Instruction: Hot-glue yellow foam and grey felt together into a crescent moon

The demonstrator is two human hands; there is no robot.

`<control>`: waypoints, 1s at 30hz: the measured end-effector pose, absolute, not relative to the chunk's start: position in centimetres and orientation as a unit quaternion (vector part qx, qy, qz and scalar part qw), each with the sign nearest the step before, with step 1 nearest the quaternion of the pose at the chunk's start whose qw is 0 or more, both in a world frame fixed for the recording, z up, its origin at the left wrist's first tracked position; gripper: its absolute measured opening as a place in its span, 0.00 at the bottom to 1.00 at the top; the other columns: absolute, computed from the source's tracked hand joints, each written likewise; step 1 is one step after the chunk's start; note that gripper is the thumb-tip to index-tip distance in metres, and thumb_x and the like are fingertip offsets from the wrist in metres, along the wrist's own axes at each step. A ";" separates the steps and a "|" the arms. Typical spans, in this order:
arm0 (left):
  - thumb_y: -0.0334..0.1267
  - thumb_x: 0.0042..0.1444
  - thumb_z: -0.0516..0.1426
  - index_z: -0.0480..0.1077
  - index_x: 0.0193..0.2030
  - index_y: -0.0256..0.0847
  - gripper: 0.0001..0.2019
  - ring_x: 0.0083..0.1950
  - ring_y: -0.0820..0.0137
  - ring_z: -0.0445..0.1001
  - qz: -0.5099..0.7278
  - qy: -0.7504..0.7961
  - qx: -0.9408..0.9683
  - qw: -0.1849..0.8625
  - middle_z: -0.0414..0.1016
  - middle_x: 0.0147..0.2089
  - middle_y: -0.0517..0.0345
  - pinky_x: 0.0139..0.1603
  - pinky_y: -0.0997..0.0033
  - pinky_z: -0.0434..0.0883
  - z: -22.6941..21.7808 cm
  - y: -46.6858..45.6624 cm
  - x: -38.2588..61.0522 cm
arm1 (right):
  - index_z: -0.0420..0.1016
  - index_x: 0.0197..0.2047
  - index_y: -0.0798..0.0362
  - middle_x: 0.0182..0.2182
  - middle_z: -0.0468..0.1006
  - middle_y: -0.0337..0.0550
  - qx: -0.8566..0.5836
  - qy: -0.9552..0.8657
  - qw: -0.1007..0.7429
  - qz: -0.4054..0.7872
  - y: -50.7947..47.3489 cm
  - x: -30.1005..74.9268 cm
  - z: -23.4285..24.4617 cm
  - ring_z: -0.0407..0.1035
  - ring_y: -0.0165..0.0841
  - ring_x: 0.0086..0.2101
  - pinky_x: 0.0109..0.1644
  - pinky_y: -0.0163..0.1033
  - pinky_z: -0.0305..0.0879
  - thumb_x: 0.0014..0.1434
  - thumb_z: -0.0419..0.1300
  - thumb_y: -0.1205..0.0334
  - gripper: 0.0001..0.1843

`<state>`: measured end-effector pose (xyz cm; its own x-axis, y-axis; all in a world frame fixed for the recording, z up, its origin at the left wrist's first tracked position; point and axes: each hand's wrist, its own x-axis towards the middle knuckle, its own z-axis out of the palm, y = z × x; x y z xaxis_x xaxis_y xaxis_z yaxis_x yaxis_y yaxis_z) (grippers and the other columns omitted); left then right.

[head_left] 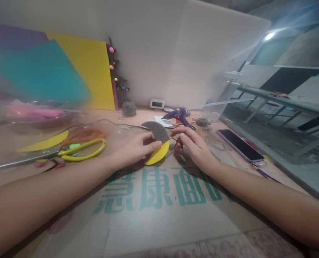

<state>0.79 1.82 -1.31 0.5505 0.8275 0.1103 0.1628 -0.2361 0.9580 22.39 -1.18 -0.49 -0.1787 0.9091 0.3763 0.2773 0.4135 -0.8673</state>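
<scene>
Head view: yellow crescent [162,138] held up between the two hands near the middle of the surface [142,116], upper part covered in closely laid grey strands, lower end bare. Left hand [144,145] pinching the crescent from the side, thumb across the front, close to the edge of the covering. Right hand [193,143] just beside, fingers curled and nearly together; impossible to tell whether gripping a strand.

Main risk, by judgement: strands slipping or bunching along the curve towards the narrowing tip, from slack or uneven tension. Too hard a pull, on the other hand, likely to bend or crease the thin crescent. With the left thumb so near the edge of the covering, also possible to drag strands out of line on shifting grip.

Beyond the crescent, a glue gun [177,115] with a small red light lit, so probably hot: burns possible from a careless reach. Tangled yarn [202,122] lying close by, liable to snag on the gun if tugged. Scissors [81,152] near the left forearm, easy to knock with a sideways sweep, and perhaps to scrape or bend the second yellow crescent [48,142] just behind the blades.
</scene>
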 end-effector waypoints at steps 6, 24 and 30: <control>0.52 0.58 0.57 0.66 0.36 0.40 0.16 0.21 0.77 0.59 0.362 0.373 0.676 0.521 0.61 0.23 0.67 0.21 0.77 0.57 -1.6 1.9 0.8 | 0.67 0.46 0.49 0.35 0.70 0.38 -0.406 -0.672 0.545 0.293 -0.4 22.4 -1.0 0.65 0.26 0.28 0.31 0.35 0.65 0.63 0.58 0.52 0.12; 0.51 0.59 0.57 0.65 0.35 0.40 0.15 0.21 0.77 0.60 0.351 0.386 0.685 0.508 0.62 0.24 0.67 0.21 0.78 0.57 -1.4 1.8 0.9 | 0.67 0.45 0.50 0.36 0.71 0.39 -0.398 -0.729 0.510 0.225 -0.7 22.7 -1.4 0.68 0.30 0.36 0.44 0.39 0.66 0.63 0.55 0.66 0.07; 0.52 0.59 0.57 0.67 0.37 0.38 0.16 0.22 0.77 0.59 0.347 0.379 0.694 0.505 0.62 0.25 0.67 0.21 0.78 0.57 -1.5 2.0 0.8 | 0.66 0.45 0.50 0.36 0.69 0.40 -0.406 -0.742 0.495 0.199 -0.9 22.6 -1.3 0.67 0.31 0.36 0.44 0.39 0.65 0.63 0.57 0.62 0.07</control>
